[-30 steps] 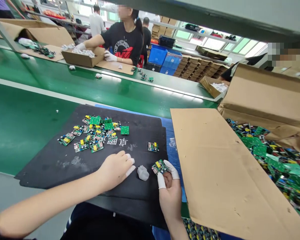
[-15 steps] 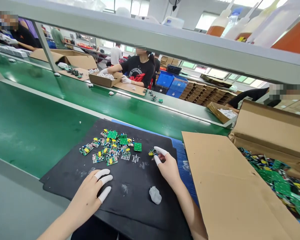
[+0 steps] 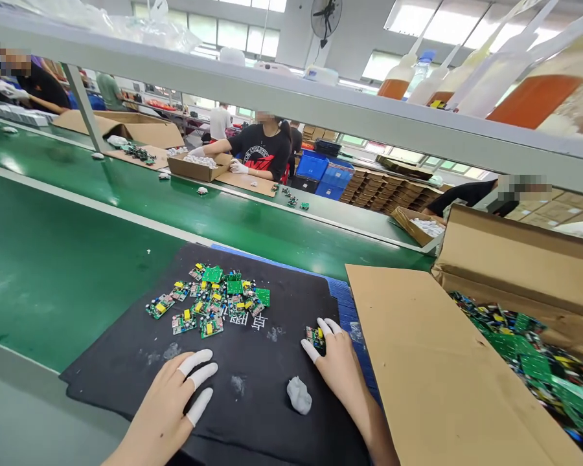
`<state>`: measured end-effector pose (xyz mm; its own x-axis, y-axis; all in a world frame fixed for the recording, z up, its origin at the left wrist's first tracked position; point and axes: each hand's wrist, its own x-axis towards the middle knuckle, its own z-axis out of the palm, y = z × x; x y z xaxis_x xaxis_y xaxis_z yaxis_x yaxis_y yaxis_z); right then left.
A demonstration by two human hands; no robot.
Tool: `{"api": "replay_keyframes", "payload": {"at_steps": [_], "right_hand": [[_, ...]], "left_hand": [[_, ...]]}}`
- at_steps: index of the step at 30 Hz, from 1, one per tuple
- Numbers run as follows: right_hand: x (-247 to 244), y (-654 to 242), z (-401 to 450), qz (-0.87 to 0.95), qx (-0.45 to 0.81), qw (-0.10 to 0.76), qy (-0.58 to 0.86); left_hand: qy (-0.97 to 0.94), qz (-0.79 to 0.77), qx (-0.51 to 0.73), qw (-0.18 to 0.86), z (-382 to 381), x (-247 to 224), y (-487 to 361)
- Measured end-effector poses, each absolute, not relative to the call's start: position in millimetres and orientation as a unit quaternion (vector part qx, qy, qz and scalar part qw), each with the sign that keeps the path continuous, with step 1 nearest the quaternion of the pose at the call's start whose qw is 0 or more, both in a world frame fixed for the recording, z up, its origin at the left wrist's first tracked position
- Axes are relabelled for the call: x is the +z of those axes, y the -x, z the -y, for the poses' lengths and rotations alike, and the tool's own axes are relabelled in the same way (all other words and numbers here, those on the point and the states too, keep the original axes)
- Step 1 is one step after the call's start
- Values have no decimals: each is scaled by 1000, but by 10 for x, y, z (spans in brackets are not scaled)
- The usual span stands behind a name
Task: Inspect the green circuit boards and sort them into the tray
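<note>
Three white-capped digits show on the left hand (image 3: 168, 401), loosely spread at lower left and holding nothing. Just above, roughly a dozen circuit boards (image 3: 216, 298) lie clustered on a black mat (image 3: 262, 369). Right of centre, past a grey lump (image 3: 299, 395), the right hand (image 3: 340, 356) pinches a single board (image 3: 315, 336) between thumb and fingers. Many more boards (image 3: 534, 366) fill a carton (image 3: 515, 259) at far right, so much seemingly remains to handle.

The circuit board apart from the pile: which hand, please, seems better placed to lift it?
Probably the right hand: its thumb and fingers straddle the board; the left hand is farther away.
</note>
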<state>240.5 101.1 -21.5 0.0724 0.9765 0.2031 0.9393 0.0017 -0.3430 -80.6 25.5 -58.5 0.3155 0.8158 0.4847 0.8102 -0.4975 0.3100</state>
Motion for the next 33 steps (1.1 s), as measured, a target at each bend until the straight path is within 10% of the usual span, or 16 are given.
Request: {"api": "replay_keyframes", "payload": {"at_steps": [16,33], "right_hand": [[289,-1733,-199,727,179,463,475],[175,-1696,-35,673,374,465,438]], "left_hand": [[-803,-395,420,149,-223,-213,204],[-643,-350,544,409,-78,-57,64]]}}
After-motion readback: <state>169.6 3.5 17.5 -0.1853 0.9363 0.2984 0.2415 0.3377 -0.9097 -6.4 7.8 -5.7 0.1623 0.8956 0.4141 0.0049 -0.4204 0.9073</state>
